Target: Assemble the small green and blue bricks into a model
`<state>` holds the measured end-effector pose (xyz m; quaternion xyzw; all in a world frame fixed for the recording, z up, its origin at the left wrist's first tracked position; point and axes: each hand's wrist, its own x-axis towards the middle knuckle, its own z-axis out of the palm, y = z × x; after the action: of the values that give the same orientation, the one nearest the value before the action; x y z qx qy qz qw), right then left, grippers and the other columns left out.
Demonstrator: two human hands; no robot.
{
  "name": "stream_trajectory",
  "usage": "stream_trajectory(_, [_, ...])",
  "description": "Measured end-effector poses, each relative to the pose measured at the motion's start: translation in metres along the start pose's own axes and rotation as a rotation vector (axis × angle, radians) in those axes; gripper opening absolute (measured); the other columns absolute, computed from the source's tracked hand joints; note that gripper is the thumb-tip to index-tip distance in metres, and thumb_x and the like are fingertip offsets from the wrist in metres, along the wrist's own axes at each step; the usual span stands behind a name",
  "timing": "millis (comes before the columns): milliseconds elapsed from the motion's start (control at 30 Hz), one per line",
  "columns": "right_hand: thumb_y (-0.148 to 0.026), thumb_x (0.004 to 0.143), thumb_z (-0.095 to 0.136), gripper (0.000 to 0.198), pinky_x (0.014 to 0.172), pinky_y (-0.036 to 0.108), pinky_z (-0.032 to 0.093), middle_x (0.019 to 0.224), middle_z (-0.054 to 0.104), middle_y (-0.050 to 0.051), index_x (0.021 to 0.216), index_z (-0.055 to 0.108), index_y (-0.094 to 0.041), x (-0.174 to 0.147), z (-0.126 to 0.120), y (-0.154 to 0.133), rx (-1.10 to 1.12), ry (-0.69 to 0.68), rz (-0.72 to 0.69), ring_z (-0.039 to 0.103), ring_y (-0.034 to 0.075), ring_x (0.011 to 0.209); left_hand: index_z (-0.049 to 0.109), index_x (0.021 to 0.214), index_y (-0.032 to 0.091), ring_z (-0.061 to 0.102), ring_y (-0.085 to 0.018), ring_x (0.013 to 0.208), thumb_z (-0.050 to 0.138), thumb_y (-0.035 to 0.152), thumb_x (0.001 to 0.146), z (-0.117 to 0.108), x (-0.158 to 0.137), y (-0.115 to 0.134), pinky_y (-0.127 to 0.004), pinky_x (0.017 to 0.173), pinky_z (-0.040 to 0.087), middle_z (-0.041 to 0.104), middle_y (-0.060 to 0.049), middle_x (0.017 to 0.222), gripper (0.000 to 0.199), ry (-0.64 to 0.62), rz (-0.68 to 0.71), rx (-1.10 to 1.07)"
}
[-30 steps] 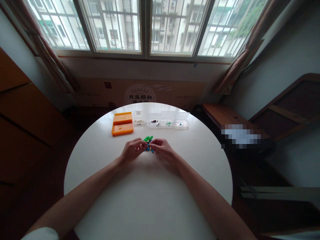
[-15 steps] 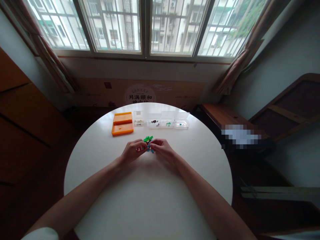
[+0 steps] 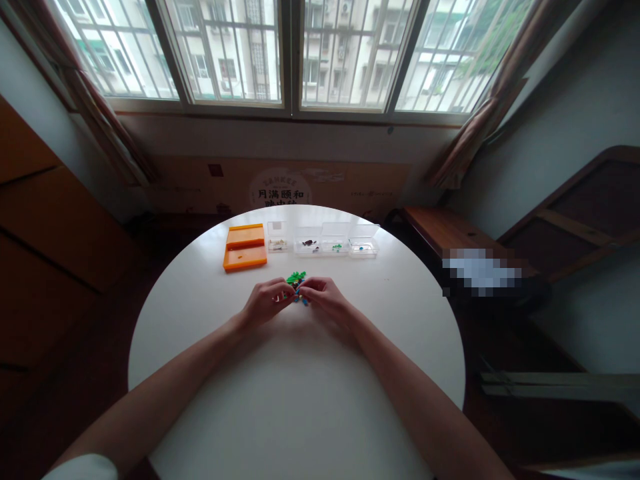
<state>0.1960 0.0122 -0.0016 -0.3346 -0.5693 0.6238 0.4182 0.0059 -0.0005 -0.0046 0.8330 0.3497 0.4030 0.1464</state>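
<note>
Pinching a tiny, seemingly blue piece (image 3: 297,292) between both hands (image 3: 266,299) (image 3: 326,295)

**Left hand (image 3: 263,300) shifting its fingers slightly at a heap of small coloured pieces (image 3: 297,276)**

Compared with one second ago, the fingers of this hand are curling a little lower and drawing nearer the thumb. With that small move, the patch of heap between the fingertips is changing, darker pieces showing more; fingers and pieces are overlapping, so finer differences are hard to make out.
</note>
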Motion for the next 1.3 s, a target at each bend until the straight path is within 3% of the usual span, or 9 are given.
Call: stream_trajectory(1300, [-0.038, 0.065, 0.072, 0.028, 0.054, 0.023, 0.038, 0.065, 0.062, 0.002, 0.075, 0.068, -0.012, 0.0002, -0.0007, 0.0006, -0.009, -0.025, -0.017, 0.05, 0.01, 0.055, 0.06, 0.077, 0.015, 0.05, -0.007, 0.057, 0.058, 0.024, 0.082, 0.001, 0.0001, 0.0016, -0.017, 0.054, 0.042, 0.057, -0.001, 0.072, 0.011, -0.031, -0.005, -0.053])
